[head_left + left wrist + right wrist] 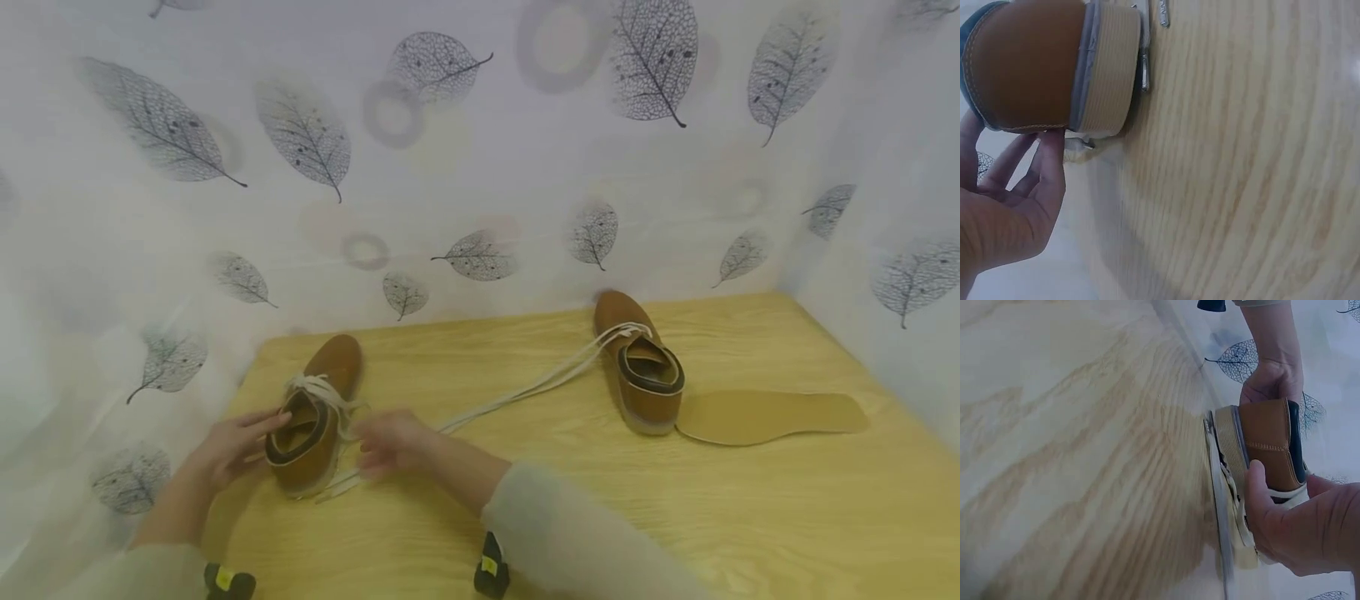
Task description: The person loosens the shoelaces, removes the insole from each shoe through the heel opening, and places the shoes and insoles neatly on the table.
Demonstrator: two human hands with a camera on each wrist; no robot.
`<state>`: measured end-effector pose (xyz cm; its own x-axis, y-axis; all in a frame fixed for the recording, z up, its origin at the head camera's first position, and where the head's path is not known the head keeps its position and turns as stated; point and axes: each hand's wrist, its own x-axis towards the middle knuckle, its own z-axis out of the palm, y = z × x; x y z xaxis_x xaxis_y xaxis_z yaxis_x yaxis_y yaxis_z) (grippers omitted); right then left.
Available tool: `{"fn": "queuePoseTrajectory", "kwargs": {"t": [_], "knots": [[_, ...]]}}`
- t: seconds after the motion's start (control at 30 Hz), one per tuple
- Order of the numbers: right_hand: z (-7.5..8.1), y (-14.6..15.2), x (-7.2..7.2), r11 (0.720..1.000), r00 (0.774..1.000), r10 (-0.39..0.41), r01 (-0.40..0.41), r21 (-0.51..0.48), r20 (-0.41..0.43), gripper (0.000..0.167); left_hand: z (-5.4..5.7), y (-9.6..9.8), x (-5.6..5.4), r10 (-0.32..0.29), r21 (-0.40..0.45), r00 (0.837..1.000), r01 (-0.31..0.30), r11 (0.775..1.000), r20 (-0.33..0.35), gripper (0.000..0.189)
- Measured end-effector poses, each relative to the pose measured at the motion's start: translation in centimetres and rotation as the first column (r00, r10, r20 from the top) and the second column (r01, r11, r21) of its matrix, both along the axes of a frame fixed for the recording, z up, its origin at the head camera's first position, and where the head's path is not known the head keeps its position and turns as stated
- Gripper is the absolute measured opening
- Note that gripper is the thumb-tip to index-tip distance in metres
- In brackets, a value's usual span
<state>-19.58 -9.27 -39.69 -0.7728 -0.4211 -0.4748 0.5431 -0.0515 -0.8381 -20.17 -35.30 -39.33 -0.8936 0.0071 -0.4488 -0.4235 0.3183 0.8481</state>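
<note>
My left hand holds a brown leather shoe by the side of its dark-edged collar, seen in the head view. Thumb and fingers reach that side in the left wrist view too, where the rounded brown heel and pale ridged sole show. On the shoe's other side, my right hand is blurred, its fingers bent close to the cream shoelace. The right wrist view puts this hand against the shoe's collar, over the lace; I cannot tell whether it pinches the lace.
A second brown shoe stands at the back right, its long laces stretched left over the wooden tabletop. Right of it lies a flat tan insole. A leaf-printed sheet closes off the back and sides.
</note>
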Motion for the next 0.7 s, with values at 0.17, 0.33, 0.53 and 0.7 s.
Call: {"fn": "queuePoseTrajectory", "kwargs": {"t": [0.17, 0.33, 0.53, 0.7], "knots": [[-0.7, -1.3, 0.4, 0.992, 0.983, -0.125, 0.124, 0.013, 0.136, 0.057, -0.3, 0.4, 0.4, 0.037, 0.017, 0.999, -0.037, 0.999, -0.004, 0.077], [-0.6, -1.4, 0.7, 0.988, 0.979, -0.154, 0.155, 0.001, 0.135, 0.066, -0.3, 0.9, 0.8, 0.046, 0.045, 0.999, -0.046, 0.998, -0.017, 0.077], [0.1, -1.6, 1.3, 0.986, 0.982, -0.136, 0.147, -0.078, 0.135, 0.058, 0.0, 2.4, 1.3, 0.016, 0.050, 1.000, -0.016, 0.999, -0.004, 0.083], [0.3, -1.5, 1.6, 0.986, 0.984, -0.145, 0.152, -0.070, 0.102, 0.044, -0.2, 4.6, 1.9, 0.125, 0.111, 0.992, -0.127, 0.986, 0.021, 0.085]]}}
